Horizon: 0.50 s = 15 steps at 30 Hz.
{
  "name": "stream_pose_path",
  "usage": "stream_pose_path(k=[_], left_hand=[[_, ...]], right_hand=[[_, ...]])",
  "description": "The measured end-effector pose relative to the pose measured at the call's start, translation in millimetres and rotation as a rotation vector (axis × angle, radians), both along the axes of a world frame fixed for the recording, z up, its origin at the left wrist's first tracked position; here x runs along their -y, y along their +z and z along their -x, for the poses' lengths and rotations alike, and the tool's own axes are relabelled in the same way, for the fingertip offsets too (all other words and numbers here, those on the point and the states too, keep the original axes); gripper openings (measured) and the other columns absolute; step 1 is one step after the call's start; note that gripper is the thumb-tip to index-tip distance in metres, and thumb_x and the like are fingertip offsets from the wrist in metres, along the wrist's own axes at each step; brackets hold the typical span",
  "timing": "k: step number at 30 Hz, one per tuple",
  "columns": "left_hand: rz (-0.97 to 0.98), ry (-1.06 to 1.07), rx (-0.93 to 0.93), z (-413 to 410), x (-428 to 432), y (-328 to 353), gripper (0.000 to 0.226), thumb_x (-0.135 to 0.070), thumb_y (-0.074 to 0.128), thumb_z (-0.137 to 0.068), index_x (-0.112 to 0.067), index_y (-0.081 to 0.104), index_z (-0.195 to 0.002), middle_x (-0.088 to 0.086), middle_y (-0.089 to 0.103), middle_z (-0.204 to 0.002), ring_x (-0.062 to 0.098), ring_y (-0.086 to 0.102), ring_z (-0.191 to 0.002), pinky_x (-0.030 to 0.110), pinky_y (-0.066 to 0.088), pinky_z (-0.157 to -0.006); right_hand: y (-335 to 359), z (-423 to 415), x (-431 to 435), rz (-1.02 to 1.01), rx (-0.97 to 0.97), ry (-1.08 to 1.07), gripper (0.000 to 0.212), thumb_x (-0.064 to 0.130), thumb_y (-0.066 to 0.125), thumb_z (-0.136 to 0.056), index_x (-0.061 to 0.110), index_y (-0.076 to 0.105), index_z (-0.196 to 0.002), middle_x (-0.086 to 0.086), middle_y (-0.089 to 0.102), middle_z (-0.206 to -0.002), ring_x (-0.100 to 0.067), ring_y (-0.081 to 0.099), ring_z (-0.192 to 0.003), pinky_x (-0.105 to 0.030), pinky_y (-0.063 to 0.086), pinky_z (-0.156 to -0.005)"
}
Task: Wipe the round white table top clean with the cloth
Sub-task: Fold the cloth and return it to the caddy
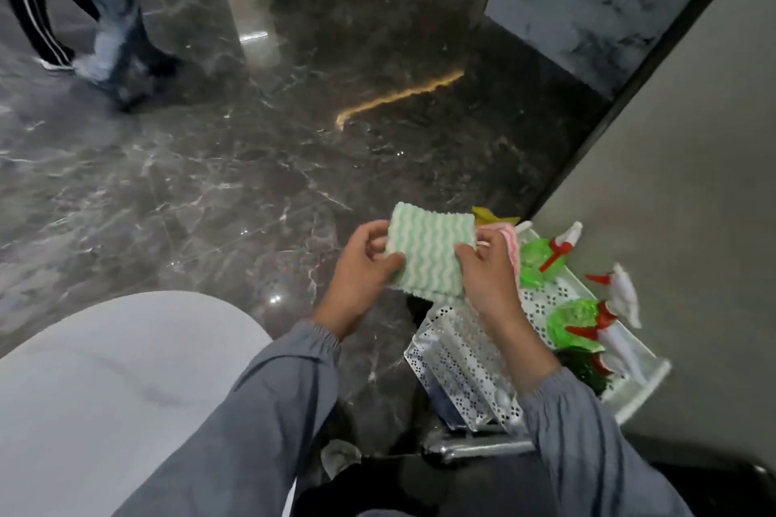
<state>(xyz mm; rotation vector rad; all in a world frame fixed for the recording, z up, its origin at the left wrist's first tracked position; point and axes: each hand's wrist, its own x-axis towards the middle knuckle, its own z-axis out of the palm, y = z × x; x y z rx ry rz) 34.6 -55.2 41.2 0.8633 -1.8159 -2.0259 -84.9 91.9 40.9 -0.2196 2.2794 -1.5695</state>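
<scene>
A: Where is the cloth?
B: The cloth point(428, 254), green and white in wavy stripes, is held up in the air between the person's two hands. It hangs above the dark marble floor point(210, 180), just beside a metal rack

A: How do the hands hold it?
B: The left hand point(361, 264) pinches the cloth's left edge, with the thumb on the front and the fingers curled behind. The right hand point(489, 271) pinches the right edge in much the same way, its thumb laid over the front. The cloth is spread fairly flat between them. Both arms are in grey sleeves point(268, 403)

A: And the table?
B: The round white table top point(105, 369) is at the lower left, well apart from the cloth. The left sleeve crosses in front of its near right edge. A faint grey smear shows near its middle

A: What else is nearby?
B: The rack point(457, 361) is perforated metal and sits below the right hand. Green spray bottles point(575, 323) with red triggers and white heads lie on it. A pink cloth point(510, 241) and something yellow point(487, 216) show just behind the right hand. A plain grey wall point(693, 139) runs along the right side. At the upper left are the blurred legs point(105, 21) of other people standing on the floor
</scene>
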Motion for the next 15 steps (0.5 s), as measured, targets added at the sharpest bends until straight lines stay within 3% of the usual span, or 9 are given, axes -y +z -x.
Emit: stream_pose_path(k=[2,4,10,12,15], left_hand=[[0.06,-0.078,0.008,24,-13,-5,0.041,-0.003,0.07,-0.096,-0.018,0.059,-0.131,0.001,0.07,-0.124,0.022,0.071,-0.111,0.047,0.061,-0.095],[0.149,-0.105,0.011,50,-22,-10,0.038,-0.008,0.074,-0.094,-0.019,0.061,-0.128,0.0,0.067,-0.123,0.018,0.067,-0.111,0.046,0.059,-0.097],[0.399,-0.203,0.092,111,-38,-34,0.036,-0.001,0.072,-0.091,-0.012,0.066,-0.124,0.001,0.061,-0.127,0.019,0.061,-0.121,0.03,0.046,-0.108],[0.495,-0.273,0.174,120,-38,-43,0.039,0.002,0.068,-0.091,-0.012,0.065,-0.127,0.003,0.053,-0.128,0.022,0.055,-0.125,0.016,0.036,-0.102],[0.535,-0.366,0.271,127,-39,-57,0.042,0.007,0.062,-0.092,-0.011,0.065,-0.13,0.01,0.049,-0.139,0.019,0.051,-0.126,0.009,0.028,-0.098]], right_hand=[[-8,13,-19,-0.007,-0.002,-0.094,0.027,0.026,0.057,-0.098,0.024,0.046,-0.122,0.002,0.066,-0.105,-0.015,0.069,-0.086,-0.038,0.056,-0.073],[-16,24,-34,-0.033,-0.006,-0.177,0.029,0.028,0.056,-0.099,0.027,0.042,-0.124,-0.001,0.065,-0.106,-0.018,0.067,-0.084,-0.042,0.055,-0.077],[-33,39,-49,-0.146,-0.051,-0.221,0.041,0.019,0.052,-0.105,0.023,0.028,-0.138,-0.007,0.064,-0.112,-0.014,0.064,-0.08,-0.023,0.048,-0.058],[-45,37,-49,-0.22,-0.109,-0.142,0.051,0.016,0.054,-0.104,0.026,0.024,-0.144,-0.006,0.061,-0.118,-0.021,0.065,-0.089,-0.028,0.052,-0.071],[-60,28,-50,-0.334,-0.124,-0.037,0.05,0.021,0.056,-0.102,0.036,0.034,-0.145,-0.009,0.054,-0.128,-0.029,0.065,-0.1,-0.047,0.059,-0.086]])
